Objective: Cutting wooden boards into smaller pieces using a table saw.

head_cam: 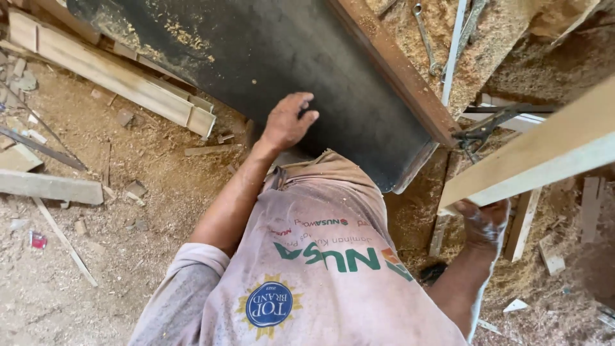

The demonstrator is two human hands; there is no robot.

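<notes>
The right hand (483,221) grips the near end of a pale plank (544,154) from below, fingers curled up around its underside, the hand dusted white. The plank runs up and to the right, out of view at the right edge, so most of its length hangs beyond the grip. The left hand (288,122) lies with loosely bent fingers on the near edge of a dark machine table (269,57); it holds nothing and seems to steady the body.

With one hand at the very end, the plank will want to twist and dip at its far part. A sound way to carry on, as I judge it, is to keep the wrist under the board, hold its flat face level, and bring the left hand across to share the weight before any fine placing. The rusty steel rail (397,70) along the table's right side and the clamp (480,131) just left of the plank are the things to keep clear of.

Footing matters too: the floor (160,192) is deep in sawdust, with offcuts at the left, a stack of timber (115,77) at the far left, and a spanner (424,35) lying in the dust beyond the rail.
</notes>
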